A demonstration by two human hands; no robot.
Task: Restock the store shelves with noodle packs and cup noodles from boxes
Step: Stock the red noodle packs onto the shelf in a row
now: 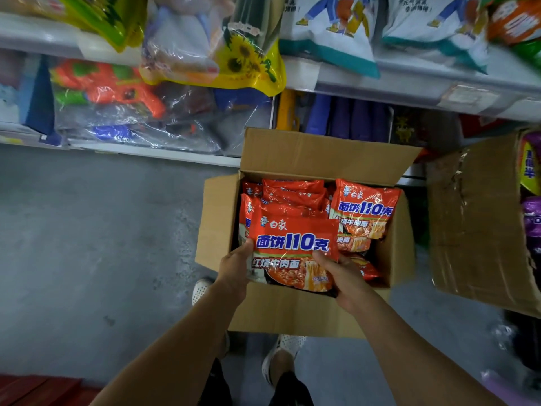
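I hold a red plastic noodle pack point(292, 247) over the open brown cardboard box point(292, 312), my left hand point(234, 268) and right hand point(342, 276) each pinching a lower side so it stays flat. More packs stand inside, ready for lifting.

Red noodle packs point(292, 247), brown box point(295, 312)
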